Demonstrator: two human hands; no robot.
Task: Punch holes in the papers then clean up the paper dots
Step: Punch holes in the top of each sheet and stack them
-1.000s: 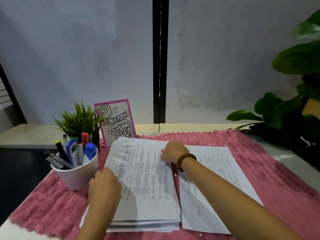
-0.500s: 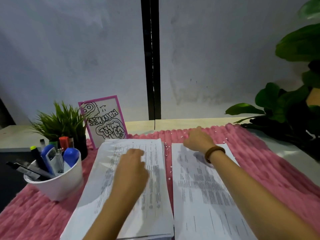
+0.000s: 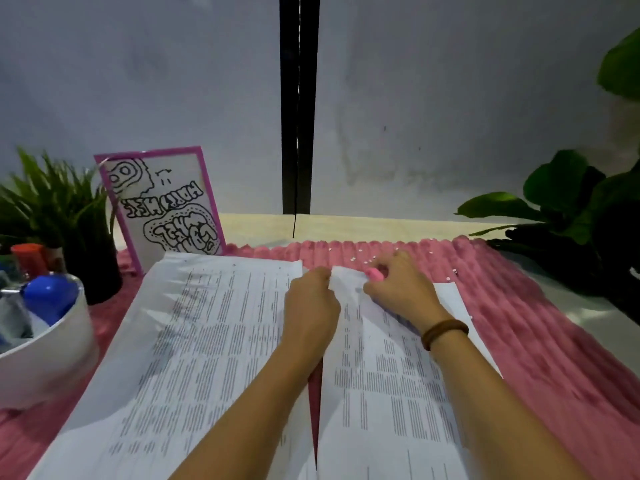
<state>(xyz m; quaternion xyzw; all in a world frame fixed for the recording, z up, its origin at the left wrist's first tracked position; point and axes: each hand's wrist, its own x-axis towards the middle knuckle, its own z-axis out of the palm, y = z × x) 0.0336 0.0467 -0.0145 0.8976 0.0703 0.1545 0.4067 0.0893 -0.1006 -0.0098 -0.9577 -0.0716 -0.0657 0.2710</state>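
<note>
Two lots of printed paper lie on a pink ribbed mat (image 3: 540,341): a thick stack (image 3: 207,341) on the left and a single sheet (image 3: 381,382) on the right. My left hand (image 3: 311,306) pinches the far left corner of the single sheet, which is lifted slightly. My right hand (image 3: 403,289), with a brown bracelet on the wrist, is curled over the sheet's far edge. Its fingers hold a small glossy pink object (image 3: 375,273) that looks like a hole punch. White paper dots (image 3: 363,259) lie scattered on the mat beyond both hands.
A white cup (image 3: 52,355) of markers stands at the left edge. Behind it are a small grass plant (image 3: 62,216) and a pink-framed drawing (image 3: 162,209). A large leafy plant (image 3: 581,216) fills the right side. A wall is close behind the table.
Both hands have come together at the far edge of the right sheet. The left hand left the stack and pinched the sheet's corner. The right hand drew back from the mat holding the pink object.
</note>
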